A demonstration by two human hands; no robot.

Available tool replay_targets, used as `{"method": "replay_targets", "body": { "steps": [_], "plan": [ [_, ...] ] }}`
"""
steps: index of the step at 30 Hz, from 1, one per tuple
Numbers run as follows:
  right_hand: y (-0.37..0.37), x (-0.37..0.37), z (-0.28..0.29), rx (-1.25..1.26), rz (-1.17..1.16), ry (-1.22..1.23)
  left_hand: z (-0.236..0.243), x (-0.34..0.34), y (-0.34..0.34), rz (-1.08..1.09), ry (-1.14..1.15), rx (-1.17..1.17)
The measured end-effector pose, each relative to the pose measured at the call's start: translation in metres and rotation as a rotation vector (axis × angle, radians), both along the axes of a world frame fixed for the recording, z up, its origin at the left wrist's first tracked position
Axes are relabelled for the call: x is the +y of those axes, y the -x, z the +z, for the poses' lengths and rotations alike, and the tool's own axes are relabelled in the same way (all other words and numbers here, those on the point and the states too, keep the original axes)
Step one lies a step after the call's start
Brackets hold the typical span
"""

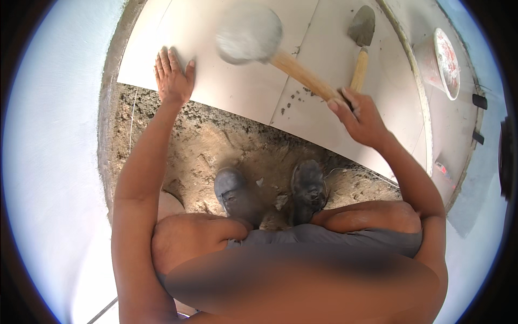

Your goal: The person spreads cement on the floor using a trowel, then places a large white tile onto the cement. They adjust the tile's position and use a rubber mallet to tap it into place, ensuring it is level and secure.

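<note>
My left hand (174,75) lies with fingers apart on a large pale tile (151,27), near its front edge at the left. My right hand (359,113) grips the wooden handle of a mallet (302,73), whose big whitish-grey round head is motion-blurred over the tiles. Just beyond that hand a pointed trowel (361,29) with a wooden handle rests on the right-hand tile (399,108). Small dark crumbs of mortar lie by the seam between tiles. A thin string crosses the rough bed (243,135) in front of the tiles.
My two grey shoes (232,191) are on the rough sandy bed below the tile edge. A white bucket (426,62) smeared with red stands at the right, past a pale raised edge. Pale blue-white walls (51,135) bound the space on both sides, with small dark objects (479,101) at the right.
</note>
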State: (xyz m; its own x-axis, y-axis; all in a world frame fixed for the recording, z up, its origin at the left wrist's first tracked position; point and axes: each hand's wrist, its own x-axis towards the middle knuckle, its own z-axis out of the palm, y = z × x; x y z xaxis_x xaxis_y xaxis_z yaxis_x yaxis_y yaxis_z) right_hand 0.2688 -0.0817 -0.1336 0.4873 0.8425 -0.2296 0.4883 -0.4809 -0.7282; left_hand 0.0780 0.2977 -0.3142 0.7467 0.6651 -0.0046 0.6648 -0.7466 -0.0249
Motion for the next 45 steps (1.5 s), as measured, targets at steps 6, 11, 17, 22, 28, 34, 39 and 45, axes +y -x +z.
{"method": "replay_targets", "body": {
  "steps": [6,11,17,22,28,34,39,45],
  "plan": [
    [-0.014,0.033,-0.019,-0.044,0.072,-0.174,0.025,-0.018,0.029,0.224,0.065,0.194],
    [-0.035,0.039,-0.071,-0.082,0.025,0.098,0.013,-0.023,0.057,0.275,0.135,0.301],
    [-0.024,0.047,-0.05,-0.02,0.018,-0.044,0.018,-0.016,0.056,0.268,0.213,0.23],
    [-0.038,0.069,-0.064,-0.233,-0.003,0.024,0.051,-0.017,0.047,0.306,0.381,0.364],
    [-0.041,0.019,0.001,-0.435,0.245,0.053,0.064,-0.026,0.045,0.51,0.409,0.281],
    [-0.053,-0.064,0.035,-0.803,0.675,0.422,0.045,-0.021,0.053,0.453,0.394,0.251],
    [-0.072,-0.027,0.051,-0.97,1.05,0.304,0.048,-0.022,0.052,0.453,0.415,0.217],
    [-0.078,0.041,0.042,-1.026,0.994,0.35,0.044,-0.019,0.051,0.453,0.42,0.246]
  ]
}}
